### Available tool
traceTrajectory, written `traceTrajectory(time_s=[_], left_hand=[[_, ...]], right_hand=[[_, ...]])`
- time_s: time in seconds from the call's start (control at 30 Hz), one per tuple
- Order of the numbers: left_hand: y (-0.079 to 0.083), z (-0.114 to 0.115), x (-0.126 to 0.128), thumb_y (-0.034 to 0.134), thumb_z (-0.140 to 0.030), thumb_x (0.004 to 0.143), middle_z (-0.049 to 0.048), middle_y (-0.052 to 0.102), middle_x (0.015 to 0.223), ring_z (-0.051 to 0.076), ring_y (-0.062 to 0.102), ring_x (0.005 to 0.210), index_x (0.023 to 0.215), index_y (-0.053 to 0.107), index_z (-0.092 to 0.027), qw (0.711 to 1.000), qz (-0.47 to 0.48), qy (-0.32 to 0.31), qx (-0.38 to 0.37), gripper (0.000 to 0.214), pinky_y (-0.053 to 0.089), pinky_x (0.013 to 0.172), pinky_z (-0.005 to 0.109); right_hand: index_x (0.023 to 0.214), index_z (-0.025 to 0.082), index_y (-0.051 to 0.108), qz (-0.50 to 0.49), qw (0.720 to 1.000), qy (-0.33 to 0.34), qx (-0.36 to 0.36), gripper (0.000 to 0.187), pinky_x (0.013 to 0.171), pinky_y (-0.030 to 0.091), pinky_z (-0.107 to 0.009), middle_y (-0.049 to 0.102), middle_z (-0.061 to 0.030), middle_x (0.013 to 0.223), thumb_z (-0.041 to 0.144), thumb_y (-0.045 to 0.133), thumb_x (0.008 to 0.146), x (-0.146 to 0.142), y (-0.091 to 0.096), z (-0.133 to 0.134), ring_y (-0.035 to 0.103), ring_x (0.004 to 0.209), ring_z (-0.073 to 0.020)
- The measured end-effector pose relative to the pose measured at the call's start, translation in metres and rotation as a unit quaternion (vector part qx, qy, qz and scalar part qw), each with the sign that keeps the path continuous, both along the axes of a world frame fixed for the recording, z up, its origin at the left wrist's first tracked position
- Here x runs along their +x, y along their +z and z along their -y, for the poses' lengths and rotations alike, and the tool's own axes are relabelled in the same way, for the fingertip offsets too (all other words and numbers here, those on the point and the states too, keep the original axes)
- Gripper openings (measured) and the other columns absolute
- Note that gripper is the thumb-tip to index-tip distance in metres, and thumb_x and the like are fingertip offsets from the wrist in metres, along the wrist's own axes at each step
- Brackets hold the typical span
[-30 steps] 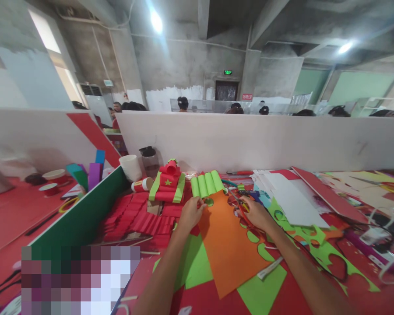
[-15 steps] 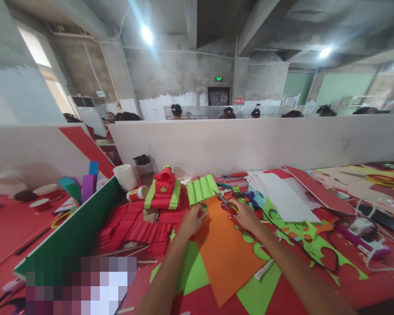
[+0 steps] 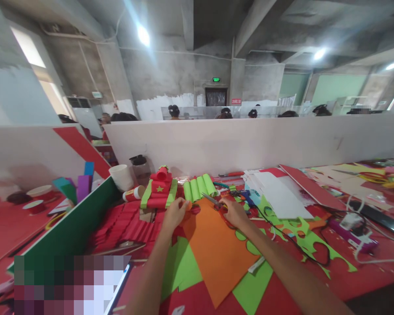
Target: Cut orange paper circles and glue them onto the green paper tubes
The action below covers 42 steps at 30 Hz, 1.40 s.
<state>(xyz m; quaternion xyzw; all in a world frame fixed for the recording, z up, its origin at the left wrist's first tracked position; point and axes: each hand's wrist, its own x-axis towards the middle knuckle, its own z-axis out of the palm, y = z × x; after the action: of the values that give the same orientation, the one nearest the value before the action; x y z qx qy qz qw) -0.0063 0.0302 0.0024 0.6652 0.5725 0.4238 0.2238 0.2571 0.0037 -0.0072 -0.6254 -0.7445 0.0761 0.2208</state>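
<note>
An orange sheet of paper (image 3: 218, 253) lies at the middle of the table, over bright green sheets (image 3: 185, 264). My right hand (image 3: 235, 214) is closed on a pair of scissors (image 3: 211, 200) with red handles; the blades point up and left over the sheet's far edge. My left hand (image 3: 175, 214) pinches a small orange paper piece (image 3: 188, 205) just off the sheet's far left corner, where the edge looks notched. Beyond my hands sit rolled green tubes (image 3: 200, 187) and a red paper model (image 3: 160, 189) with a green star.
Folded red paper strips (image 3: 126, 229) lie at left beside a green board (image 3: 75, 223). A white cup (image 3: 121, 177) stands behind them. Green offcuts (image 3: 297, 232), a black cable, white sheets (image 3: 282, 197) and a purple power strip (image 3: 351, 236) are at right. A white partition (image 3: 249, 142) runs behind.
My left hand has moved left, off the orange sheet's corner, with a small orange piece now at its fingertips. The scissors have come a little left. The whole view has shifted slightly.
</note>
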Motion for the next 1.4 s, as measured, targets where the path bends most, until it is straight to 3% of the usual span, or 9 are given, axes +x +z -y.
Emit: traceTrajectory(time_s=[0.17,0.27,0.37,0.5,0.67,0.9,1.1,1.4], left_hand=[[0.001,-0.003,-0.009,0.052,-0.044,0.082,0.0010,0.060,0.067,0.020,0.057,0.069,0.070,0.057,-0.022,1.000,-0.001,0.025,0.015,0.025,0.040,0.066,0.028],[0.001,-0.004,-0.015,0.051,-0.043,0.083,0.0016,0.062,0.070,0.020,0.058,0.070,0.072,0.057,-0.021,0.999,-0.011,0.034,0.026,0.025,0.040,0.067,0.029],[0.003,-0.002,-0.016,0.053,-0.042,0.082,0.0007,0.060,0.066,0.019,0.056,0.066,0.069,0.056,-0.021,1.000,-0.023,0.002,0.012,0.025,0.039,0.063,0.028],[0.002,0.003,-0.007,0.058,-0.037,0.078,-0.0005,0.059,0.060,0.017,0.053,0.059,0.063,0.054,-0.020,0.996,-0.042,-0.065,-0.043,0.023,0.035,0.056,0.026],[-0.006,0.006,0.006,0.059,-0.032,0.077,0.0002,0.060,0.062,0.015,0.052,0.058,0.066,0.058,-0.018,0.988,-0.098,-0.090,-0.081,0.018,0.032,0.054,0.025],[-0.016,0.005,0.015,0.061,-0.032,0.076,0.0011,0.063,0.065,0.016,0.055,0.061,0.069,0.061,-0.018,0.980,-0.124,-0.137,-0.068,0.016,0.035,0.056,0.025],[-0.014,0.007,0.020,0.067,-0.026,0.067,0.0012,0.066,0.071,0.018,0.060,0.068,0.070,0.061,-0.018,0.981,-0.076,-0.171,-0.042,0.011,0.041,0.062,0.026],[-0.013,0.008,0.025,0.061,-0.016,0.065,0.0023,0.067,0.075,0.017,0.062,0.073,0.068,0.059,-0.018,0.973,-0.011,-0.229,0.008,0.004,0.046,0.068,0.027]], right_hand=[[0.115,0.027,0.064,-0.001,1.000,0.013,0.004,0.026,0.066,0.037,-0.027,0.075,-0.0040,0.094,0.033,0.061,0.090,0.000,-0.001,0.001,0.070,0.090,-0.0252],[0.118,0.025,0.062,0.006,1.000,0.014,-0.001,0.040,0.066,0.037,-0.028,0.075,-0.0060,0.095,0.039,0.072,0.082,-0.002,-0.004,0.001,0.070,0.092,-0.0275],[0.122,0.024,0.061,0.012,1.000,0.017,-0.010,0.054,0.066,0.038,-0.028,0.075,-0.0069,0.094,0.045,0.080,0.075,-0.004,-0.006,0.001,0.070,0.092,-0.0292],[0.124,0.023,0.060,0.006,1.000,0.025,-0.008,0.057,0.064,0.037,-0.028,0.076,-0.0070,0.091,0.043,0.081,0.075,-0.006,-0.009,0.000,0.070,0.091,-0.0292],[0.120,0.025,0.062,-0.007,0.999,0.046,0.003,0.050,0.062,0.036,-0.025,0.076,-0.0044,0.096,0.037,0.081,0.075,-0.006,-0.012,-0.001,0.070,0.091,-0.0265],[0.118,0.026,0.063,-0.025,0.998,0.048,0.006,0.041,0.063,0.038,-0.025,0.076,-0.0036,0.095,0.030,0.074,0.079,-0.006,-0.015,-0.007,0.070,0.089,-0.0249],[0.115,0.024,0.064,-0.043,0.998,0.052,0.012,0.040,0.063,0.038,-0.025,0.076,-0.0042,0.095,0.027,0.075,0.076,-0.004,-0.017,-0.009,0.069,0.089,-0.0256],[0.113,0.023,0.061,-0.086,0.994,0.060,0.029,0.040,0.067,0.042,-0.027,0.075,-0.0042,0.095,0.028,0.075,0.076,-0.003,-0.016,-0.007,0.070,0.088,-0.0260]])
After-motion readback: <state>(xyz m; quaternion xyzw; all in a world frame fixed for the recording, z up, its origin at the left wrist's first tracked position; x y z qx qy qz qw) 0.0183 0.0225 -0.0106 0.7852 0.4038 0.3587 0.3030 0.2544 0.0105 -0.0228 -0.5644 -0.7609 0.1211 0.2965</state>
